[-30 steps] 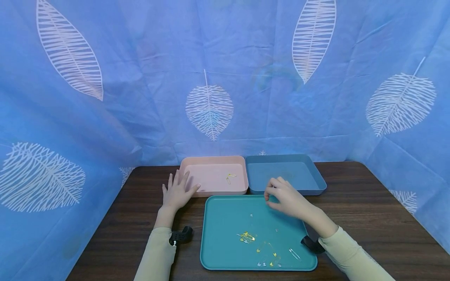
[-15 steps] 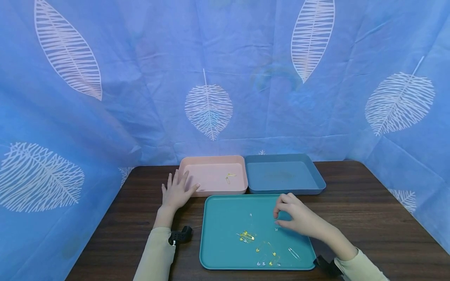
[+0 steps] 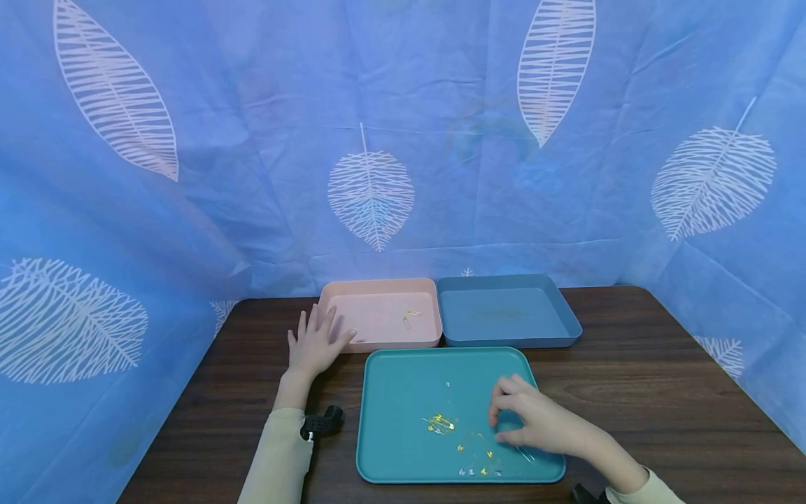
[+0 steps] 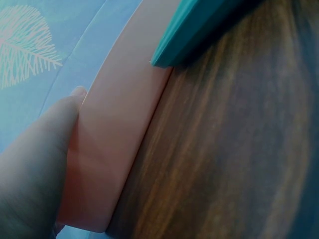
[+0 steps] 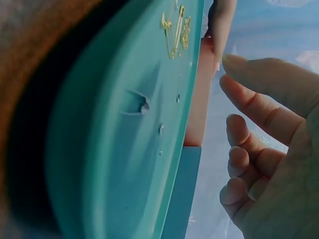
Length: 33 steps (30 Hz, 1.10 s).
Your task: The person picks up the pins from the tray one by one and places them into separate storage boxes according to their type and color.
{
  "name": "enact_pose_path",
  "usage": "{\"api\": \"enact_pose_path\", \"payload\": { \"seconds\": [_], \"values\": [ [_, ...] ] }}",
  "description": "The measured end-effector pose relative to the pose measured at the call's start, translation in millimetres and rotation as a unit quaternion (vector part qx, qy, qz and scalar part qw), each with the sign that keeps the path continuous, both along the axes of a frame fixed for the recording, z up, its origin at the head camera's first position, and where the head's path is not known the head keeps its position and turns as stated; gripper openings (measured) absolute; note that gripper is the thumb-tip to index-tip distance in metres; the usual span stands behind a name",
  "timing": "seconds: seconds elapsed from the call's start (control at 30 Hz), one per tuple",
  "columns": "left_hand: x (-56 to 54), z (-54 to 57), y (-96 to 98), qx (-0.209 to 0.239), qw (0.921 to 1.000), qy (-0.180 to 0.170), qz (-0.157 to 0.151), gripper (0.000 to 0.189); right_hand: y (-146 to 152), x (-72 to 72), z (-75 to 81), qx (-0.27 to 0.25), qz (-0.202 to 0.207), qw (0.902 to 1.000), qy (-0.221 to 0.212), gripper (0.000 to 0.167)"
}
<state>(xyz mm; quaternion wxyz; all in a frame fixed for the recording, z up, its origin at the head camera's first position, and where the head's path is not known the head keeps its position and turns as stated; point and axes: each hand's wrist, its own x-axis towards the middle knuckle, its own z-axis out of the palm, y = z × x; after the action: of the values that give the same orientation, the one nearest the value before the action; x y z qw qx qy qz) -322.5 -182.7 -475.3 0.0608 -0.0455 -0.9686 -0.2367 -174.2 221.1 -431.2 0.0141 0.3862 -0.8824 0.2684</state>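
My left hand (image 3: pixel 313 348) rests at the near left corner of the pink tray (image 3: pixel 378 346), fingers spread, thumb on the rim. Two gold safety pins (image 3: pixel 409 318) lie inside that tray. Over the right part of the teal tray (image 3: pixel 403 371) hovers my right hand (image 3: pixel 535 416), thumb and forefinger apart, other fingers loosely curled, holding nothing. A silver safety pin (image 3: pixel 525 455) lies just below it, partly hidden by the hand. Left of the hand is a cluster of gold safety pins (image 3: pixel 441 423). The right wrist view shows an opened silver pin (image 5: pixel 143 106) near the tray's edge.
A blue tray (image 3: pixel 504 343) adjoins the pink one on the right, both behind the teal tray. Several small gold and silver pins (image 3: pixel 483 472) lie near the teal tray's front edge. Dark wooden table (image 3: pixel 655 378) surrounds the trays, with a blue leaf-print cloth (image 3: pixel 441 210) behind.
My right hand has moved from beside the blue tray's front edge toward me, down over the teal tray's right side, its thumb and forefinger parting. My left hand has stayed in place.
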Motion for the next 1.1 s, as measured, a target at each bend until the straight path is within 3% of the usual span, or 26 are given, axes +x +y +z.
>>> {"api": "enact_pose_path", "payload": {
  "seconds": [0.4, 1.1],
  "values": [
    [-2.2, -1.5, 1.6, -0.003, 1.0, 0.0, 0.0, 0.085, -3.2, 7.0, -9.6, 0.052, 0.015, 0.9965, -0.063, 0.018],
    [-0.9, -1.1, -0.5, 0.005, 1.0, 0.004, 0.002, 0.085, -11.5, 9.1, -8.6, 0.092, 0.008, 0.9931, -0.072, 0.024]
  ]
}}
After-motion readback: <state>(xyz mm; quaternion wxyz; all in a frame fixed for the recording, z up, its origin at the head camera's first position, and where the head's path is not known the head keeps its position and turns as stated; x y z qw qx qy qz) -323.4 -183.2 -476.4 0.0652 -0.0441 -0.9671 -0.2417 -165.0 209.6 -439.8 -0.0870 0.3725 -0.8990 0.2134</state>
